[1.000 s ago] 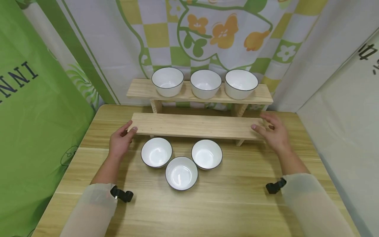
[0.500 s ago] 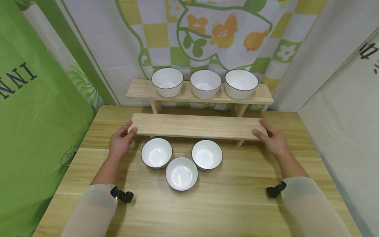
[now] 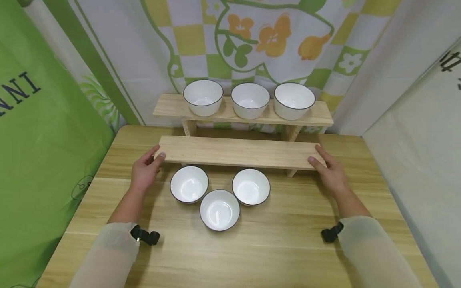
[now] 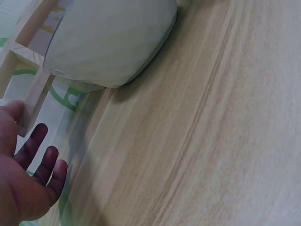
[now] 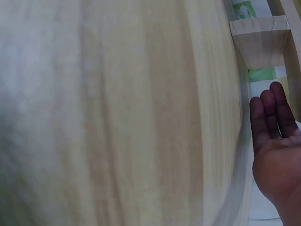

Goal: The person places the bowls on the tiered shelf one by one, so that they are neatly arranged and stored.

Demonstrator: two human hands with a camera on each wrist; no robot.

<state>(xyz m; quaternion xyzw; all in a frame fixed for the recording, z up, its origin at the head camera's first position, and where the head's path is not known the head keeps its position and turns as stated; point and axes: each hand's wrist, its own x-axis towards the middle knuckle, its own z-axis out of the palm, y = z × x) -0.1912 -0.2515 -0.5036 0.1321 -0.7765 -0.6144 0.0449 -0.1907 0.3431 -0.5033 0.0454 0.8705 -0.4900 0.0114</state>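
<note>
A two-tier wooden shelf [image 3: 237, 151] stands on the table in the head view. At the left end of its lower board, my left hand [image 3: 145, 170] holds the corner between thumb and forefinger. The left wrist view shows the other fingers of the left hand [image 4: 28, 174] spread loosely beside the board. My right hand [image 3: 333, 174] grips the opposite end, thumb at the front edge and forefinger at the back. Below that end, several fingers of the right hand [image 5: 277, 141] extend straight in the right wrist view. The lower board bears nothing.
Three white dark-rimmed bowls, left [image 3: 203, 98], middle [image 3: 250, 101] and right [image 3: 294, 101], stand on the upper board. Three more, left [image 3: 189, 185], front [image 3: 219, 210] and right [image 3: 251, 187], sit close together on the table [image 3: 281, 248]. A patterned curtain [image 3: 191, 40] hangs behind.
My right hand has brought its forefinger onto the shelf's right end and now grips it. The left hand keeps its hold. The head view has shifted slightly; the bowls stay in place.
</note>
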